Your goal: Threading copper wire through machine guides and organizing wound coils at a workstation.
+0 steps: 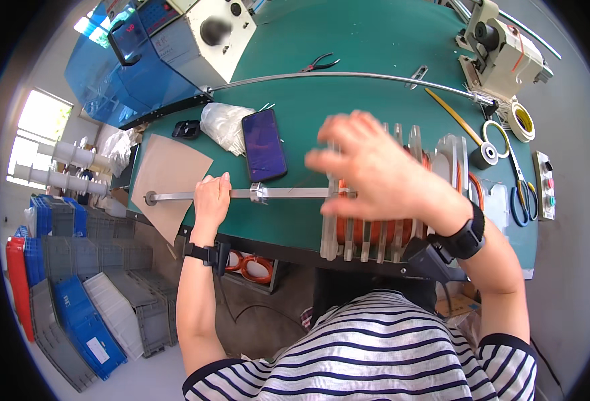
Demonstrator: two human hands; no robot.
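Observation:
My left hand is closed around a flat metal bar that runs left to right along the near table edge. A clear collar sits on the bar between my hands. The bar's right end enters a winding former with clear upright plates, and orange-red wire coils lie between them. Over the former's left part hovers my right hand, fingers spread and holding nothing visible. It hides the upper plates and the bar's end. Whether its lower fingers touch the former, I cannot tell.
A phone, plastic bag and brown paper lie on the green table. Behind them a thin rod spans between machines. Scissors, tape roll and a switch box lie right. Crates stand left.

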